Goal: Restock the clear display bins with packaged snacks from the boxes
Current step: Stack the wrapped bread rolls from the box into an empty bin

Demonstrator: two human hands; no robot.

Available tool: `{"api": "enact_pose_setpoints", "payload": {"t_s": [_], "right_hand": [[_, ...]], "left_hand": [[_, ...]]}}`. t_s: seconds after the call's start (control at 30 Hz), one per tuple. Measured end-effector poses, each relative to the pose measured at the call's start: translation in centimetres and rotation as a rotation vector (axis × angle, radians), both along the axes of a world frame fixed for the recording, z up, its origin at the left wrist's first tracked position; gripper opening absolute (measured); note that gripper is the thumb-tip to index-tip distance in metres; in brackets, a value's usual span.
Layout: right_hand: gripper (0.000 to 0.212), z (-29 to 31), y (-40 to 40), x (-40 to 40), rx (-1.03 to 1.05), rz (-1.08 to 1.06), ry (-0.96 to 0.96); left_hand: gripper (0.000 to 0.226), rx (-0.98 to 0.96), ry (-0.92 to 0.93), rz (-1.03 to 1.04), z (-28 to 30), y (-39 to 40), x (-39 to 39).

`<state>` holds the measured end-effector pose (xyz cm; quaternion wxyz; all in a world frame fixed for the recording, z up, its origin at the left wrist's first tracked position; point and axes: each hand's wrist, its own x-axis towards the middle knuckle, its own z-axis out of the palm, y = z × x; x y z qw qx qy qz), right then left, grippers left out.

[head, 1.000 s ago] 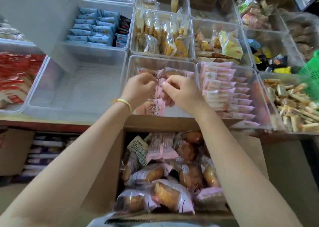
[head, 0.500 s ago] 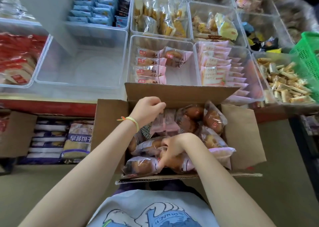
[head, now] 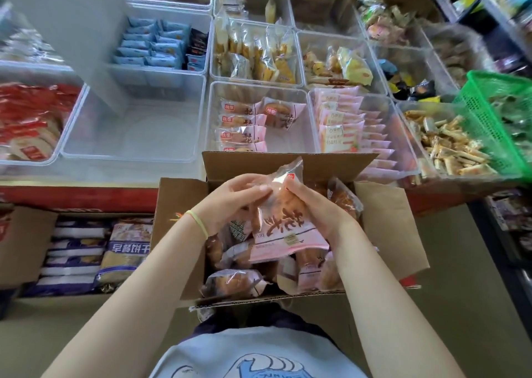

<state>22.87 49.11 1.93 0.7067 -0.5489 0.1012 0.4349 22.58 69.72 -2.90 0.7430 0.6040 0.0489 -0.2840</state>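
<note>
Both hands have left the pink-packet display bin [head: 299,118] at the far side and come back over the open cardboard box [head: 383,225]. Half a second ago they were reaching down among the box's contents; now they are raised above it, together holding one pink snack packet [head: 283,225] — the left hand [head: 230,202] curled against its left edge, the right hand [head: 319,208] gripping its right side.
</note>
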Motion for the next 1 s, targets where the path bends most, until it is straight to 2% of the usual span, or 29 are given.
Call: {"api": "enact_pose_setpoints", "payload": {"t_s": [0.1,0.23,0.33,0.4,0.43,0.47,0.5,0.53,0.6,0.67,0.7,0.77,0.87,1.0], "right_hand": [[0.051,0.9,0.6,0.3,-0.048,-0.088,-0.125],[0.059,1.2,1.4,1.4,0.054,-0.087,-0.258],[0.072,1.7,1.7,2.6,-0.078,-0.088,-0.381],[0.085,2.0,1.4,3.9,-0.138,-0.045,-0.426],[0.081,2.3,1.4,4.6,-0.184,-0.002,-0.477],[0.067,2.7,1.4,5.4,-0.238,0.049,-0.53],[0.049,3.3,1.4,6.2,-0.277,0.076,-0.571],[0.038,4.0,1.7,7.1,-0.289,0.082,-0.612],[0.042,5.2,2.3,9.0,-0.32,0.018,-0.711],[0.055,5.2,2.9,11.4,-0.432,-0.077,-0.802],[0.059,5.1,3.2,12.6,-0.509,-0.103,-0.856],[0.06,4.3,3.4,15.2,-0.696,-0.047,-0.948],[0.063,2.3,3.9,18.5,-0.966,0.32,-0.975],[0.061,-1.2,5.6,20.5,-1.154,0.827,-0.898]], "left_hand": [[0.057,0.002,-0.058,0.051,2.1,0.4,0.9],[0.075,0.055,-0.105,0.157,3.8,1.0,2.1],[0.059,0.114,-0.146,0.206,4.7,0.7,3.1],[0.061,0.157,-0.19,0.291,5.4,0.6,3.9],[0.068,0.158,-0.211,0.33,5.8,0.6,4.4],[0.073,0.143,-0.23,0.359,6.4,0.5,4.8],[0.068,0.118,-0.257,0.378,6.8,0.5,5.3],[0.053,0.093,-0.29,0.388,7.1,0.6,6.0],[0.019,0.08,-0.344,0.415,7.9,1.0,7.8],[0.012,0.136,-0.341,0.481,7.7,2.2,10.1],[0.016,0.191,-0.323,0.504,7.1,3.0,11.3],[0.015,0.472,-0.296,0.456,4.8,4.7,13.5],[0.012,0.949,-0.335,0.124,0.7,6.2,15.5],[0.02,1.317,-0.595,-0.204,-2.0,6.4,17.8]]}}
